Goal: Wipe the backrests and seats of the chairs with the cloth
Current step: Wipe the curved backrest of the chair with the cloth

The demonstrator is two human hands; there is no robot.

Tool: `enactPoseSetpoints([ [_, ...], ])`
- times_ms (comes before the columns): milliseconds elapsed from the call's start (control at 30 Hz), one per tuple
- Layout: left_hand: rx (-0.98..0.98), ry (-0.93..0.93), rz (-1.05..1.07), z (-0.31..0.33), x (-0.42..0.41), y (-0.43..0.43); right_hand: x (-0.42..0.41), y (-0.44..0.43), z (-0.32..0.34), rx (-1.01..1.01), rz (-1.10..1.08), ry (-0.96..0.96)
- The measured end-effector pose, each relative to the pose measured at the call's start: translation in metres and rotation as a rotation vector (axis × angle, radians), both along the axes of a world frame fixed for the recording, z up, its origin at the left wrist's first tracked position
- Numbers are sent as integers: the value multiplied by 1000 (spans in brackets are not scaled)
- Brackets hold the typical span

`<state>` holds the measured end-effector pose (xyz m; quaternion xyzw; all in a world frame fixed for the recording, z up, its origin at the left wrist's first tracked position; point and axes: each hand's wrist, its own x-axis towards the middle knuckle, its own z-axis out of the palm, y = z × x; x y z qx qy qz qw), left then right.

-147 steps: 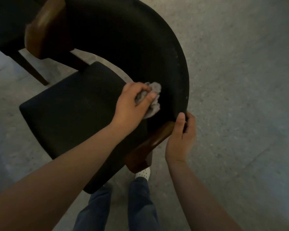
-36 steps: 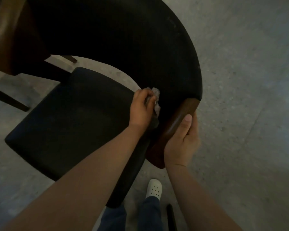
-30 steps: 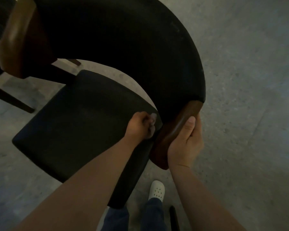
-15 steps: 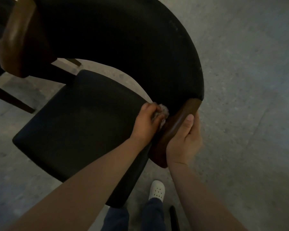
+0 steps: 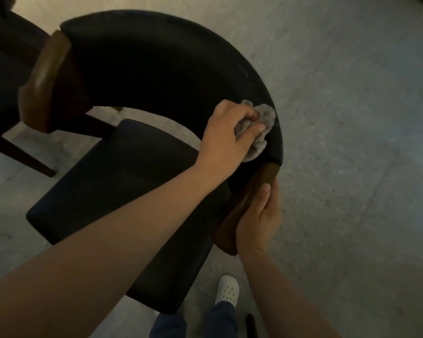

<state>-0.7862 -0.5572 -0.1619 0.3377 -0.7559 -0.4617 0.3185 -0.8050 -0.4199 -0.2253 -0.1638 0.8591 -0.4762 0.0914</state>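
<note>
A chair with a curved black backrest (image 5: 156, 69) and a black seat (image 5: 122, 191) stands below me. My left hand (image 5: 226, 140) grips a crumpled grey cloth (image 5: 260, 132) and presses it against the inner face of the backrest near its right end. My right hand (image 5: 259, 215) holds the brown wooden armrest end (image 5: 244, 208) on the right, thumb on top and fingers wrapped behind it. The other wooden armrest (image 5: 47, 79) shows at the left.
A second dark chair (image 5: 5, 69) stands at the upper left, its wooden leg (image 5: 25, 157) reaching the floor. Grey concrete floor (image 5: 352, 142) spreads to the right. My white shoe (image 5: 226, 290) and a dark trouser leg are at the bottom.
My left hand has carried the cloth up from the seat's back corner by the armrest onto the right end of the backrest. My right hand keeps its hold on the armrest.
</note>
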Motion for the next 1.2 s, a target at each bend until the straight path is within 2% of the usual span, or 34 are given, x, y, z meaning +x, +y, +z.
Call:
enactPoseSetpoints([
  [267,-263,-186,-34,-2,-41,-7,1,-1,-1,30,-5,-5],
  [433,-92,-61,107,-12,-35,-2,1,0,0,16,4,-4],
  [533,66,-148,276,-31,-16,6,2,0,0,25,10,24],
  [633,87,-220,367,-44,8,9,4,0,0,22,5,22],
  [800,-56,-92,219,-9,-20,5,4,0,0,17,9,6],
  [967,-355,-266,72,3,-54,6,4,-1,0,15,11,-20],
  [1067,-362,-295,106,-1,-57,1,3,-1,0,17,15,-35],
  [1200,-201,-156,220,-9,-49,8,3,0,1,23,23,-6],
])
